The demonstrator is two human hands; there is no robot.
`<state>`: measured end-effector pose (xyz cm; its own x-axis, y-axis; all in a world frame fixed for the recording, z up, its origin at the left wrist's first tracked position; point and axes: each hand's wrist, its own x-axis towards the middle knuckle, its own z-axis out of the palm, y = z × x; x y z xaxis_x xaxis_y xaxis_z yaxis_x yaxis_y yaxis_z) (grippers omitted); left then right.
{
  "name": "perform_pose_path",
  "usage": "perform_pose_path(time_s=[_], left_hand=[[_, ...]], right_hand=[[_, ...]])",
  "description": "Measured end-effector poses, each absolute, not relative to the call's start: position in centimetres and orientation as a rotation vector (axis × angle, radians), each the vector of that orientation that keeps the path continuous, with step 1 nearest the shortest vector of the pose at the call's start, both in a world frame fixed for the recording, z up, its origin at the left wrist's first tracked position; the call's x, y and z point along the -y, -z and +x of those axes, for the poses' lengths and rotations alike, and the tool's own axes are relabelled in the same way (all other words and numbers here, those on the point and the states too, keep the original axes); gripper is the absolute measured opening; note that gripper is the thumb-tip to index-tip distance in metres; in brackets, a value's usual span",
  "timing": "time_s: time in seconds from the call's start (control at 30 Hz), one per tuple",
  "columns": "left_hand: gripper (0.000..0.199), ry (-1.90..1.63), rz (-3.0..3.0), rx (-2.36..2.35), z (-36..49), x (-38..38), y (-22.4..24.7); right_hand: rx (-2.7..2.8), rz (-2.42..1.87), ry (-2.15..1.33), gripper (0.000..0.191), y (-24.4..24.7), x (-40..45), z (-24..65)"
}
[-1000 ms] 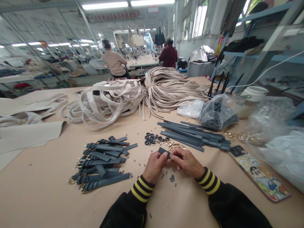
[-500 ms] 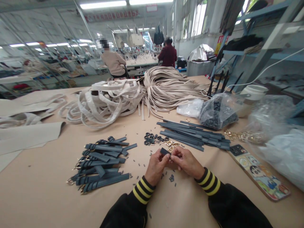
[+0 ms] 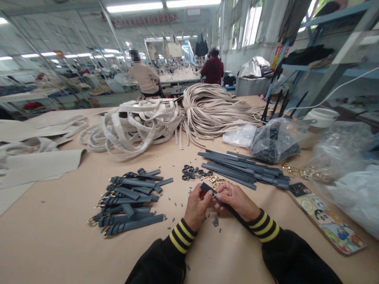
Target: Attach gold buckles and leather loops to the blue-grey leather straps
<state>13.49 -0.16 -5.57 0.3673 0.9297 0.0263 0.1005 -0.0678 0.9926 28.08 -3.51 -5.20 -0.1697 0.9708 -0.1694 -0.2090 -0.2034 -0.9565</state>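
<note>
Both hands meet over the table, closed on one dark blue-grey strap (image 3: pixel 206 188). My left hand (image 3: pixel 196 207) pinches it near its end, thumb on top. My right hand (image 3: pixel 237 200) grips it farther along, and the strap's length runs down under that wrist. A small gold buckle shows between the fingertips, partly hidden. Just beyond the hands lie loose gold buckles (image 3: pixel 215 180) and a cluster of dark strap loops (image 3: pixel 189 172). To the left is a pile of straps fitted with buckles (image 3: pixel 133 197). Plain strips (image 3: pixel 242 169) lie at the right.
A phone in a cartoon case (image 3: pixel 327 219) lies at the right, near plastic bags (image 3: pixel 275 140) and a lidded cup (image 3: pixel 321 118). Beige strap bundles (image 3: pixel 207 110) cover the table's far side. Small dark bits (image 3: pixel 216 222) are scattered near my hands. Two people sit or stand beyond.
The strap's long part now shows below my right hand, where it was hidden before, and the gold buckle has come into sight. The view has shifted slightly.
</note>
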Motion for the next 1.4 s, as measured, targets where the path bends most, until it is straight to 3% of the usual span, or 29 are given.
perform_pose_path(time_s=[0.77,1.07,1.4], left_hand=[[0.013,-0.927,1.671,-0.936,13.6,0.7,4.9],[0.025,-0.663,0.83,-0.614,13.2,0.4,4.4],[0.03,-0.472,0.823,-0.479,12.9,0.3,5.2]], right_hand=[[1.116,-1.242,-1.457,0.028,5.5,3.2,28.0],[1.319,-1.205,-1.428,0.019,4.2,3.4,28.5],[1.466,-1.246,-1.566,0.024,4.0,3.7,28.9]])
